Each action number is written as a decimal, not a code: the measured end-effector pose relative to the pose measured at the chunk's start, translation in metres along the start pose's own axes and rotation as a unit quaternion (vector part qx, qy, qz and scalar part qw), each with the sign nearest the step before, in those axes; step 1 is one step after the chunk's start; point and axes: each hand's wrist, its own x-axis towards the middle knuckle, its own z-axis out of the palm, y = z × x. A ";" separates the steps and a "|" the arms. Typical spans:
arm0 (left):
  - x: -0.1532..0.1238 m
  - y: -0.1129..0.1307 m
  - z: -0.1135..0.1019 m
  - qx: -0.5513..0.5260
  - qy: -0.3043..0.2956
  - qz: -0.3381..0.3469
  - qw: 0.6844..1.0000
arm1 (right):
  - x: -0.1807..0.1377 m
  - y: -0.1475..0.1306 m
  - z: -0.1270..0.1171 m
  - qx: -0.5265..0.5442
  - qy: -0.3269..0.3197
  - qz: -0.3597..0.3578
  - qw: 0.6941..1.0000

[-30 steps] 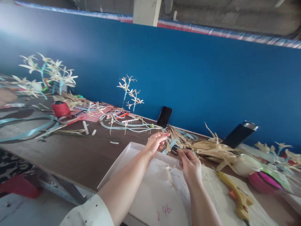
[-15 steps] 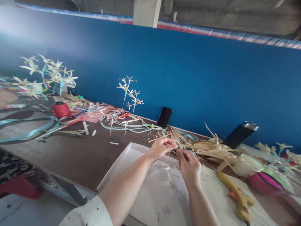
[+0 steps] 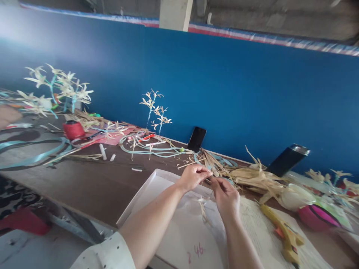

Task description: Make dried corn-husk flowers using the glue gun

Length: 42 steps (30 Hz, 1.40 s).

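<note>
Above the far edge of a white shallow box lid, my left hand and my right hand meet, fingertips nearly touching. Both are closed in a pinch. What they grip is too small and too covered by the fingers to name. Just below them shows a pale husk flower with thin strips; I cannot tell whether it lies in the lid or hangs from the fingers. Dried husks are heaped right behind my right hand.
A yellow glue gun lies on papers at right. Behind stand a phone and a dark tilted bottle. Husk flowers, a red spool and blue tubing occupy the left. Another person's hand is at far left.
My left fingertips have shifted slightly and closed nearer to my right ones. Otherwise the scene looks the same, apart from a tiny shift of the view.
</note>
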 end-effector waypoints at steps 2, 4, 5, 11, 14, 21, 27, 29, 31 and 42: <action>-0.001 0.003 0.000 0.011 -0.001 0.011 1.000 | 0.000 0.000 0.000 -0.005 0.005 -0.006 1.000; -0.002 0.005 0.000 0.022 0.001 0.025 0.999 | 0.000 0.001 0.001 -0.009 0.008 -0.014 1.000; -0.002 0.006 0.000 0.027 0.002 0.030 0.999 | 0.001 0.002 0.001 -0.009 0.008 -0.019 1.000; -0.001 0.004 -0.001 0.015 -0.031 -0.003 0.999 | 0.001 0.007 0.003 -0.006 0.028 -0.035 0.999; -0.001 0.002 -0.002 0.007 -0.041 -0.025 0.999 | 0.001 0.009 0.004 -0.023 0.043 -0.070 0.996; -0.004 0.007 0.001 -0.002 0.009 -0.064 0.998 | -0.001 0.009 0.007 -0.069 0.033 -0.165 0.983; -0.005 0.010 0.002 0.011 0.042 -0.048 0.998 | -0.002 0.006 0.006 -0.072 0.021 -0.157 0.985; -0.005 0.009 0.003 0.005 0.048 -0.048 0.998 | -0.002 0.005 0.007 -0.067 0.018 -0.141 0.988; -0.005 0.009 0.003 -0.005 0.049 -0.050 0.998 | -0.003 0.003 0.007 -0.055 0.013 -0.122 0.991; -0.006 0.006 0.011 0.056 0.123 0.052 0.989 | -0.003 -0.001 0.008 -0.026 -0.014 -0.046 0.999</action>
